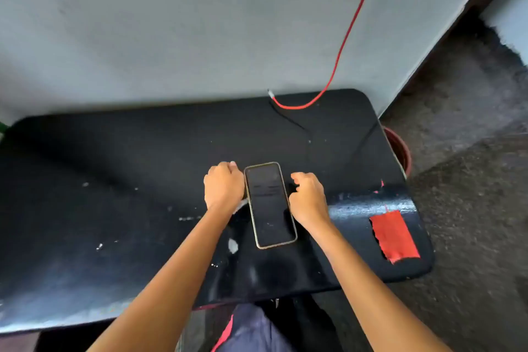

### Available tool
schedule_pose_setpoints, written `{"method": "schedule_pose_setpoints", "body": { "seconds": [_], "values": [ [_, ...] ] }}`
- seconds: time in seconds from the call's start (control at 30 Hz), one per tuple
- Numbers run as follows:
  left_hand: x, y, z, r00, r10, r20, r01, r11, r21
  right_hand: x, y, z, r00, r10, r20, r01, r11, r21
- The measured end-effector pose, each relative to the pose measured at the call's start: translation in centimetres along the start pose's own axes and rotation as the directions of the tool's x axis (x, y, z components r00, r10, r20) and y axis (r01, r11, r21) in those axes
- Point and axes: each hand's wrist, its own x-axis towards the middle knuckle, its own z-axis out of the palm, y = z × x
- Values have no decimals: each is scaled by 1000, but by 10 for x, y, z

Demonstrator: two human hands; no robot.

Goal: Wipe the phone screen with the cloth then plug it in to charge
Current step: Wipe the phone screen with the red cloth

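Observation:
A phone with a dark screen and a gold rim lies face up on the black table. My left hand is curled against the phone's upper left edge. On the other side, my right hand has its fingers bent over the right edge. Something dark lies under its fingers, and I cannot tell whether that is a cloth. A red charging cable hangs down the wall. Its plug end rests at the table's back edge, well behind the phone.
A thin black cable runs across the table behind the phone. Red tape is stuck near the right corner, and white scuffs dot the top. A grey wall stands behind, and a red-brown pot sits at the right edge.

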Motion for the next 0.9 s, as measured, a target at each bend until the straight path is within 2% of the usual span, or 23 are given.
{"method": "schedule_pose_setpoints", "body": {
  "seconds": [0.13, 0.27, 0.37, 0.47, 0.6, 0.8, 0.9],
  "values": [
    [-13, -36, 18, 997, -77, -2, 76, 989, -124, 3, 24, 23, 998, 28, -53, -26, 999, 44],
    [-26, -51, 32, 984, -139, 111, 169, 922, -349, 1, 27, 31, 998, 15, -66, -10, 997, 82],
    [-27, -49, 34, 967, -154, 202, 234, 852, -468, 2, 30, 34, 996, 66, -61, -49, 966, 256],
    [-31, -48, 25, 956, -111, 273, 259, 760, -596, -4, 26, 30, 994, 105, -12, -86, 869, 487],
    [-35, -53, 21, 955, -63, 291, 267, 614, -743, -17, 18, 21, 991, 128, 47, -119, 646, 754],
    [-52, -49, 9, 937, 52, 347, 290, 440, -850, -37, 13, 13, 997, 71, 30, -62, 507, 859],
    [-64, -37, -3, 889, 147, 433, 338, 428, -839, -53, 7, 3, 1000, 24, 9, -19, 425, 905]
  ]
}}
